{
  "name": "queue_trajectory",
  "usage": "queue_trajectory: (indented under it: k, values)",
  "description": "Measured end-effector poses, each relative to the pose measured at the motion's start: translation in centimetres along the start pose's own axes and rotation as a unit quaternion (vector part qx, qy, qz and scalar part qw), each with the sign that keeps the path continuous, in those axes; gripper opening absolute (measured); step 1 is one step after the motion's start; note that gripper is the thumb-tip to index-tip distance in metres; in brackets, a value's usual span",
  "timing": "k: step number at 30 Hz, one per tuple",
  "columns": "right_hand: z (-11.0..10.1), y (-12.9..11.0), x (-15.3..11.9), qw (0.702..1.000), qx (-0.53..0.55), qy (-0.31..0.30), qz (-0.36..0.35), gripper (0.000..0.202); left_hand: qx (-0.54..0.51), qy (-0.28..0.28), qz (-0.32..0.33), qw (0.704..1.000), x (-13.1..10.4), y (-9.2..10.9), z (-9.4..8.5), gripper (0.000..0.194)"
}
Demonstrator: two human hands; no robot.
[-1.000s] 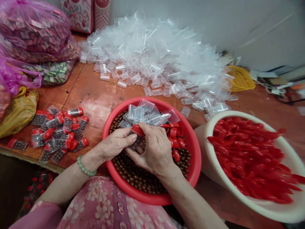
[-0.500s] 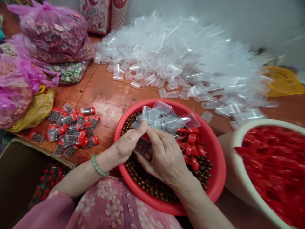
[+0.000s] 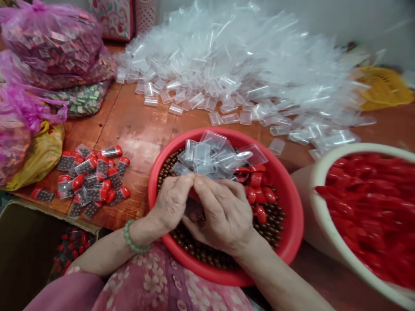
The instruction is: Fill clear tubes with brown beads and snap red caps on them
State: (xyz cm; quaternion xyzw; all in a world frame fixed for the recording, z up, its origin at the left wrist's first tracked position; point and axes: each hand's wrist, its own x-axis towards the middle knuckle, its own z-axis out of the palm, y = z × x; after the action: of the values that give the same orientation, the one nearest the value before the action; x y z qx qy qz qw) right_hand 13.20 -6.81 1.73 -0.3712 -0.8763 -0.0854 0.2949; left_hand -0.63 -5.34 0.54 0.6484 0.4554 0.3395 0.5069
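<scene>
Over the red basin [image 3: 293, 216] my left hand [image 3: 173, 201] and my right hand [image 3: 223, 211] meet at the fingertips. Between them is a small clear case with a red part, mostly hidden by the fingers; both hands grip it. Brown beads [image 3: 210, 259] fill the basin under my hands. Clear plastic sleeves [image 3: 202, 153] lie on the beads just beyond my fingers, and red caps [image 3: 259, 194] lie to the right of my right hand.
Filled red-capped cases [image 3: 94, 172] lie on the wooden table [image 3: 129, 125] at left, above a cardboard box [image 3: 22, 237]. Pink bags [image 3: 52, 39] stand behind. A sleeve heap [image 3: 227, 60] spreads at the back, near a yellow basket [image 3: 384, 88]. A white bucket [image 3: 317, 172] of red caps is at right.
The whole view has shifted slightly, so the table items sit further left and higher. My hands remain together over the basin, with the fingers closed further over the case.
</scene>
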Motion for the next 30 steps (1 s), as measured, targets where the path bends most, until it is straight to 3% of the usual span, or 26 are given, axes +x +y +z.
queue_trajectory:
  k: [2,5,6,8,10,14,16,18,21,24,25,27,30]
  values:
    - [-0.4,0.4,0.4,0.997,0.059,-0.037,0.021,0.074,-0.048,0.036,-0.011,0.998,-0.1,0.7,-1.1,0.032]
    - [-1.5,2.2,-0.2,0.985,0.118,-0.079,0.101,0.064,-0.102,0.048,-0.038,0.993,-0.2,1.6,-4.2,0.042]
    - [-1.9,3.0,-0.9,0.980,0.112,-0.078,0.144,0.056,-0.057,0.091,-0.021,0.994,-0.2,1.5,-5.4,0.040]
    - [-2.9,4.4,-2.5,0.967,0.096,-0.076,0.222,0.037,0.130,0.165,-0.028,0.977,-0.3,0.7,-8.0,0.031]
    - [-3.6,5.3,-4.1,0.951,0.098,-0.104,0.273,0.025,0.321,0.229,-0.038,0.918,-0.4,-0.8,-10.0,0.033]
    - [-3.7,5.1,-5.4,0.932,0.131,-0.170,0.291,0.018,0.543,0.206,-0.104,0.807,-0.7,-4.5,-11.9,0.039]
    - [-3.4,4.6,-5.0,0.929,0.142,-0.204,0.275,0.018,0.583,0.188,-0.106,0.784,-0.8,-5.9,-12.0,0.038]
    - [-3.1,4.1,-4.5,0.926,0.133,-0.250,0.252,0.019,0.586,0.176,-0.077,0.787,-0.8,-6.6,-11.9,0.036]
    - [-2.8,3.6,-4.2,0.910,0.099,-0.337,0.221,0.016,0.530,0.198,0.009,0.825,-0.6,-5.7,-11.1,0.027]
    - [-2.8,3.3,-4.4,0.896,0.077,-0.382,0.212,0.007,0.442,0.201,0.114,0.867,0.1,-3.1,-9.3,0.015]
    - [-2.8,3.2,-4.4,0.895,0.076,-0.386,0.210,0.005,0.425,0.170,0.152,0.876,0.5,-2.1,-8.4,0.013]
    - [-2.9,3.2,-4.1,0.895,0.081,-0.389,0.203,0.003,0.406,0.028,0.208,0.890,1.5,-0.6,-6.6,0.013]
    - [-2.7,3.3,-3.1,0.901,0.086,-0.377,0.198,0.004,0.452,-0.122,0.222,0.856,3.3,0.0,-4.2,0.016]
